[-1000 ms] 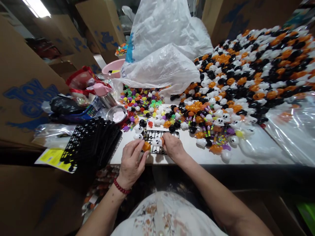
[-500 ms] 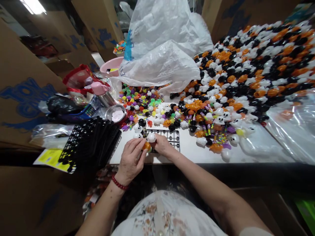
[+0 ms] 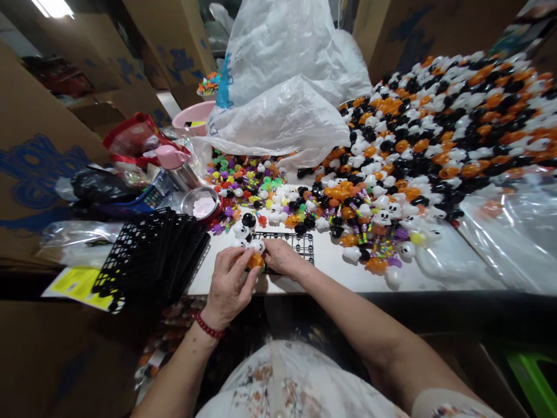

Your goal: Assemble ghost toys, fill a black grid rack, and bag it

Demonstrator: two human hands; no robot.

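My left hand (image 3: 232, 277) is closed over the left end of a black grid tray (image 3: 306, 247), its thumb and fingers around an orange plastic piece (image 3: 256, 260). A white skull-faced piece (image 3: 257, 246) sits between the fingers of both hands. My right hand (image 3: 282, 258) is curled, its fingertips pointing down at the grid just right of the white piece. What they grip is hidden. Just beyond my left fingers are another white skull-faced piece (image 3: 241, 230) and a black round piece (image 3: 249, 220).
Black grid trays (image 3: 150, 252) are stacked at left, near a metal bowl (image 3: 201, 204) and a pink-topped flask (image 3: 176, 165). Small coloured pieces (image 3: 272, 184) lie behind the tray. A big heap of orange, black and white pieces (image 3: 448, 128) rises at right, beside clear plastic bags (image 3: 516, 223).
My right hand has shifted slightly left and down toward the grid. The white skull-faced piece has moved left, closer to my left fingers. The head view has turned slightly.
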